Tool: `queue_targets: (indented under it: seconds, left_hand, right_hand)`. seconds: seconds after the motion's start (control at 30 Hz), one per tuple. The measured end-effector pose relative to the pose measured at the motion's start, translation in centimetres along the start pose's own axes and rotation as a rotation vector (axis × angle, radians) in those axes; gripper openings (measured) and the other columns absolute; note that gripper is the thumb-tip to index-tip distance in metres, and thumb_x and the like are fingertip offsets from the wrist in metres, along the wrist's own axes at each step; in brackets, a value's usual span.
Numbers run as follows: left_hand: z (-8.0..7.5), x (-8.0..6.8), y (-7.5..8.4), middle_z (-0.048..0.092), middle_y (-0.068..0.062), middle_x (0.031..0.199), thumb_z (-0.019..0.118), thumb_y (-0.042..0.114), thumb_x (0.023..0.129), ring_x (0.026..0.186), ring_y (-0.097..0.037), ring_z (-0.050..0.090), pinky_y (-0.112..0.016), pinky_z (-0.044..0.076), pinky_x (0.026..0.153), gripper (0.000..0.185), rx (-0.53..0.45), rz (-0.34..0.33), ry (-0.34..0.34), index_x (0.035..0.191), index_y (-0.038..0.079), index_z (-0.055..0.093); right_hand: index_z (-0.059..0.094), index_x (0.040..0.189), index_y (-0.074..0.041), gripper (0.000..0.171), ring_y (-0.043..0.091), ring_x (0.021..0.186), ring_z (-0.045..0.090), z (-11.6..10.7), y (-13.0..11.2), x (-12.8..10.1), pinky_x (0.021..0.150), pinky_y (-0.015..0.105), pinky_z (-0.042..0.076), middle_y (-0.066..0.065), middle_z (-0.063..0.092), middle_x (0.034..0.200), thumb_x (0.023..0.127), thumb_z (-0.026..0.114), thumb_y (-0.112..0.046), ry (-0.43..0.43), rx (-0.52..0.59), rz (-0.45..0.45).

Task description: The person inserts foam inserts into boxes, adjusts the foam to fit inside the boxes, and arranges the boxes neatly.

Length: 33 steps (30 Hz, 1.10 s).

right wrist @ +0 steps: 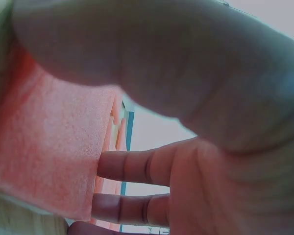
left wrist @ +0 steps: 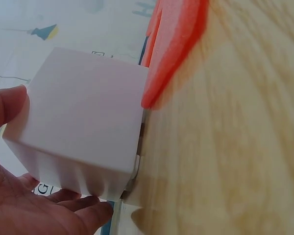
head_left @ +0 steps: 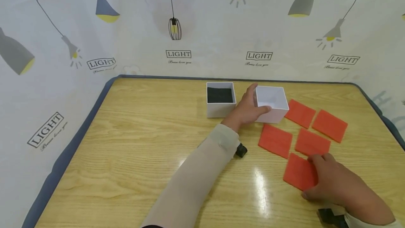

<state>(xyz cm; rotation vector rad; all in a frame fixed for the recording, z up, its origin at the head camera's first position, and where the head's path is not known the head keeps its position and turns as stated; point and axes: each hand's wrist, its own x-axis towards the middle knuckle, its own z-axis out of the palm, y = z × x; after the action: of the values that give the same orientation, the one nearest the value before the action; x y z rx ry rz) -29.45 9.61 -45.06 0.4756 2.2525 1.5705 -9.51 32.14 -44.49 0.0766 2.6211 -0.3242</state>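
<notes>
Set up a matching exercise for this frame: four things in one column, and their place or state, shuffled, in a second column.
Things:
1. left white box
2. right white box
3. nearest orange foam square
4. wooden table

Places or states:
A. gripped by the left hand
B. bears everything, blue-edged
C. black pad inside, untouched
D. under the right hand and its fingers

Pairs: 1-C, 2-A, 3-D, 4-B
</notes>
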Motion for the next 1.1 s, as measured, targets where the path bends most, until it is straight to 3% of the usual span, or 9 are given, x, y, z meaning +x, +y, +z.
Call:
queue_targets:
  seconds: [0.33,0.53,0.77,0.97,1.1]
  left_hand:
    - [0.0,0.2,-0.1,0.039,-0.005,0.162,0.079,0.029,0.096,0.133,-0.019,0.049,-0.044,0.041,0.118,0.099,-0.001,0.005,0.010,0.170,0.029,0.014]
    - [0.0,0.2,-0.2,0.041,-0.005,0.160,0.080,0.029,0.096,0.131,-0.019,0.049,-0.045,0.043,0.116,0.099,-0.018,0.004,0.010,0.170,0.028,0.015]
    - [0.1,0.1,-0.3,0.041,-0.005,0.160,0.080,0.029,0.095,0.131,-0.019,0.049,-0.044,0.042,0.117,0.099,-0.016,0.009,0.007,0.170,0.027,0.015]
    - [0.1,0.2,-0.4,0.041,-0.004,0.159,0.080,0.030,0.095,0.131,-0.019,0.049,-0.044,0.042,0.117,0.098,-0.011,0.009,0.010,0.169,0.029,0.015]
    - [0.1,0.1,-0.3,0.041,-0.004,0.159,0.079,0.029,0.096,0.131,-0.019,0.049,-0.044,0.042,0.117,0.098,-0.013,0.009,0.010,0.169,0.029,0.015]
  right_hand:
    - [0.043,0.138,0.008,0.109,0.036,0.096,0.059,0.0,-0.4,-0.1,0.077,0.052,0.055,0.029,0.054,0.120,0.063,0.098,-0.049,0.049,0.012,-0.014]
    - [0.043,0.140,0.008,0.111,0.038,0.098,0.060,0.0,-0.5,-0.1,0.080,0.053,0.056,0.032,0.050,0.123,0.063,0.098,-0.050,0.027,0.029,-0.004]
    - [0.043,0.143,0.016,0.104,0.050,0.117,0.056,-0.2,1.4,0.1,0.093,0.063,0.053,0.039,0.050,0.135,0.075,0.095,-0.044,0.022,0.118,-0.089]
    - [0.037,0.148,0.013,0.095,0.045,0.118,0.057,-0.8,2.6,0.0,0.089,0.051,0.057,0.034,0.053,0.138,0.086,0.089,-0.036,-0.008,0.273,-0.137]
    - [0.034,0.153,0.011,0.097,0.043,0.121,0.056,-1.0,2.6,-0.2,0.086,0.042,0.056,0.034,0.049,0.145,0.087,0.088,-0.035,0.007,0.294,-0.173]
